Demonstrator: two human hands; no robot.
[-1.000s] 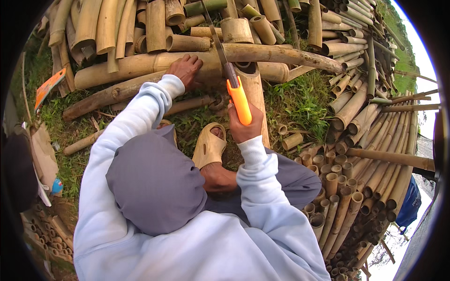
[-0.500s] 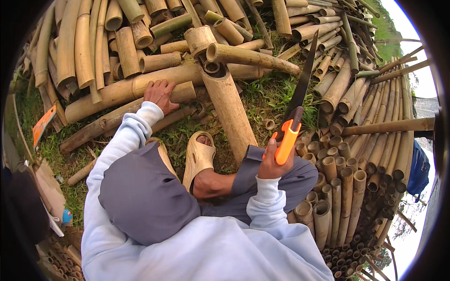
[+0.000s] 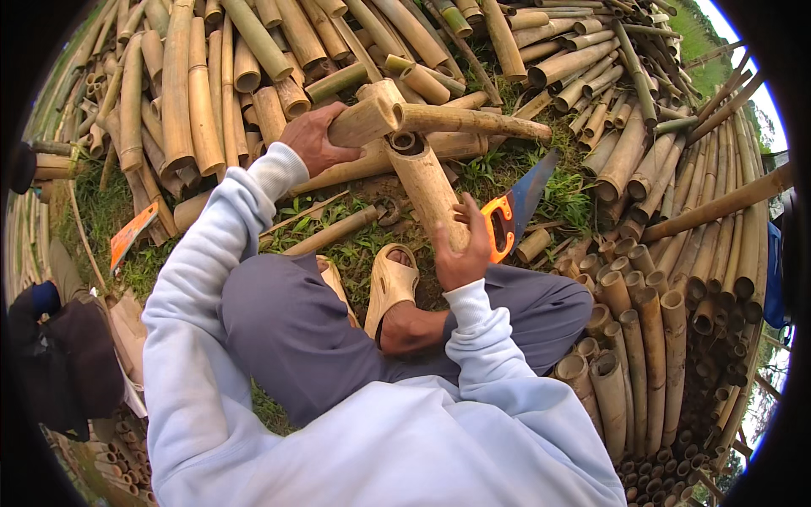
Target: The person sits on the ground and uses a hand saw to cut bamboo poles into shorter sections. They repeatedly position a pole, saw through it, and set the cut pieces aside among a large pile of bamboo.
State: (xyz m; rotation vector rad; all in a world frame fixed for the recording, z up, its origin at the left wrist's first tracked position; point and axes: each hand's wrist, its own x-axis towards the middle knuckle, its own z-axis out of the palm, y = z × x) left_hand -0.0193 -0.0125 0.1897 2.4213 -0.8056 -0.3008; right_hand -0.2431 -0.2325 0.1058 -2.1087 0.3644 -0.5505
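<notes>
My left hand [image 3: 319, 139], at the upper centre, is wrapped around a cut bamboo length [image 3: 359, 125] raised off the ground. Its far end is beside the top of a propped bamboo post [image 3: 431, 182]. My right hand [image 3: 463, 249] is closed at the orange grip of a handsaw [image 3: 500, 221], partly hiding it. Its thumb and some fingers reach toward the post, but contact there is hard to tell. The saw blade [image 3: 532, 190] points up and to the right, over grass. A thinner bamboo pole [image 3: 473, 121] runs across the post's top.
Bamboo pieces [image 3: 245, 68] are heaped at the far side, and upright tubes [image 3: 650, 355] are stacked at the right. A thick bamboo log [image 3: 338, 173] lies behind the post. An orange flat object [image 3: 133, 237] is at the left. My sandalled foot [image 3: 393, 291] rests near the post.
My left hand has lifted a bamboo length from the ground and brought it up beside the post. My right hand has moved left toward the post, and the saw blade has turned and lowered.
</notes>
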